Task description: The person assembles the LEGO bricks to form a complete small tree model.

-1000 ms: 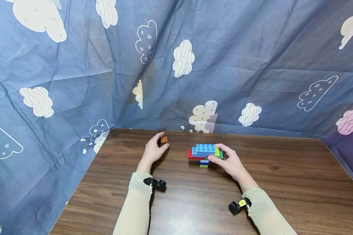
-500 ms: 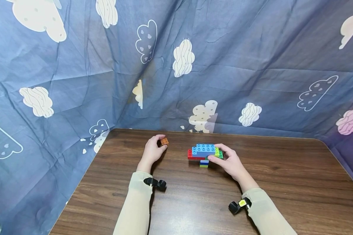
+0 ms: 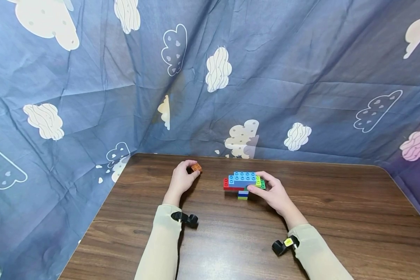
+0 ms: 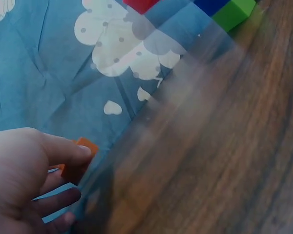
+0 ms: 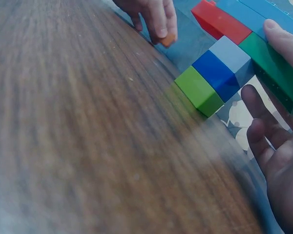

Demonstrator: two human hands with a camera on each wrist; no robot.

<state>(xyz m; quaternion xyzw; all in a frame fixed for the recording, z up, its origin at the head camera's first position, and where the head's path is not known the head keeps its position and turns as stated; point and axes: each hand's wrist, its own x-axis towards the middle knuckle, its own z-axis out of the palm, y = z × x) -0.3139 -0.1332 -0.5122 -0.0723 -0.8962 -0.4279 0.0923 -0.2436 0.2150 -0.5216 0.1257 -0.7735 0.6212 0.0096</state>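
My left hand [image 3: 182,181] pinches a small orange toy brick [image 3: 196,167] between thumb and fingers, low over the table's far left part. In the left wrist view the thumb lies across that brick [image 4: 80,163]. To the right, my right hand [image 3: 273,192] grips the right end of a toy-brick build with a wide top. Light blue bricks [image 3: 244,177] lie uppermost, over a red brick [image 3: 226,184] and a green one [image 5: 273,68]. Beneath them runs a narrow stem of pale blue, dark blue [image 5: 215,73] and lime [image 5: 200,92] bricks. My right fingers partly hide the build's right side.
A brown wood-grain table [image 3: 217,241] lies under both hands. Behind it and at its sides hangs a blue cloth [image 3: 266,77] with cloud prints, close to the table's far edge. Each wrist carries a black strapped camera [image 3: 185,218].
My left fingers have closed in on the orange brick, which has turned and shifted slightly to the right. The right hand and the build have stayed in place.
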